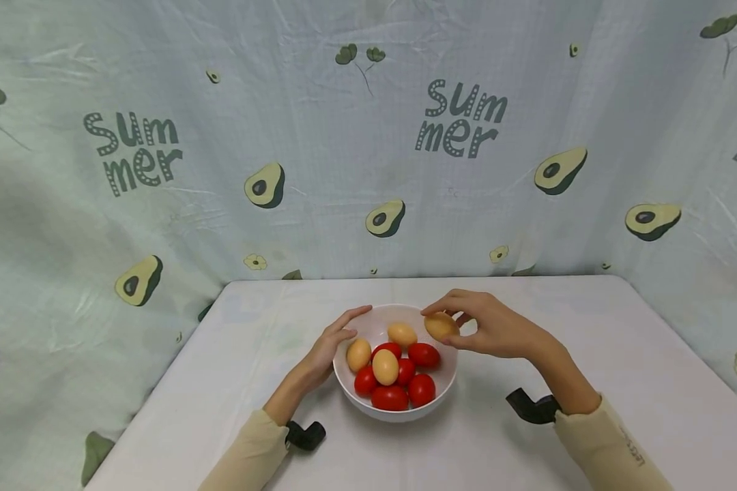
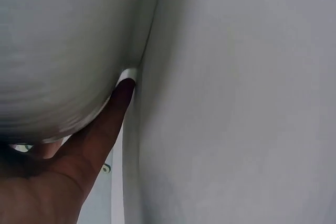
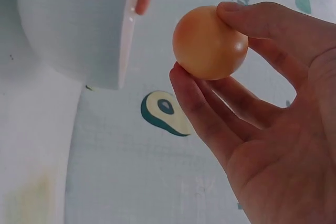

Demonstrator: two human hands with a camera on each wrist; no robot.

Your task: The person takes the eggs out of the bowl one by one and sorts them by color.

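Observation:
A white bowl (image 1: 399, 414) on the table holds several glossy red tomatoes (image 1: 389, 397) and three light-brown eggs (image 1: 385, 367). Over its right rim, my right hand (image 1: 497, 327) pinches another light-brown egg (image 3: 210, 43) between thumb and fingertips. The right wrist view shows this egg outside the bowl's rim, clear of it. My left hand (image 1: 328, 348) grips the bowl's left side, some fingers over the rim. In the left wrist view one finger (image 2: 102, 129) of it lies along the bowl's outer wall (image 2: 63, 51).
The white table (image 1: 270, 320) stretches out on both sides of the bowl. Behind it hangs a pale cloth (image 1: 319, 123) printed with avocados and lettering. Black wrist mounts (image 1: 534, 407) stick out from both beige sleeves (image 1: 608, 443).

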